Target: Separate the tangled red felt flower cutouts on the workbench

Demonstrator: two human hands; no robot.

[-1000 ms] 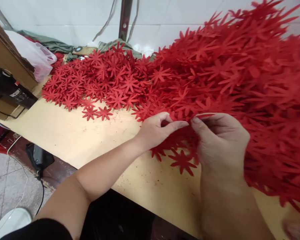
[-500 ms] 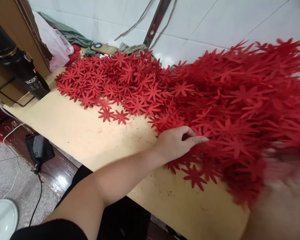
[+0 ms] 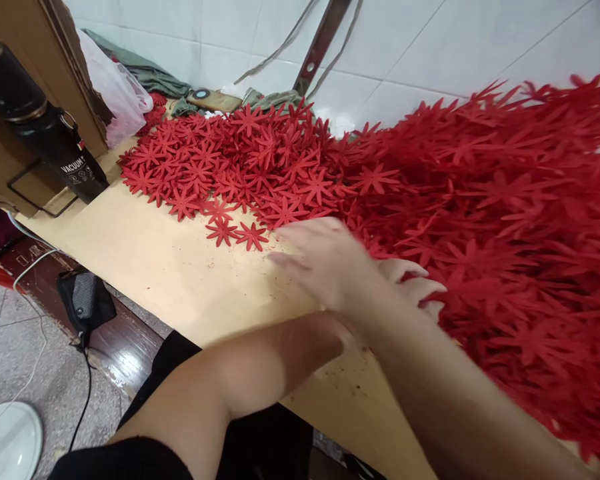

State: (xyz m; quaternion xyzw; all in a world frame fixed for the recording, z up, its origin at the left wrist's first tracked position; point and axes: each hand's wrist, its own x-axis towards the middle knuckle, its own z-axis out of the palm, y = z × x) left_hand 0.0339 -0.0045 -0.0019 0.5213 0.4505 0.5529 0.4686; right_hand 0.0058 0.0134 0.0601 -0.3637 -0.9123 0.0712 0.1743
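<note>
- Head view: two hands are crossed over the tan worktop, at the near edge of a great heap of red flower cut-outs, far too many to count.
- Right hand reaches across to the left, fingers spread and flat, holding nothing; it is blurred.
- Left hand lies mostly hidden under the right wrist; only a few knuckles show, touching the heap, and its grip cannot be made out.
- Two loose flowers lie side by side on the worktop, just beyond the right fingertips.
- One black flask stands far left, its top cut off.
- One pink plastic bag sits behind it.
</note>
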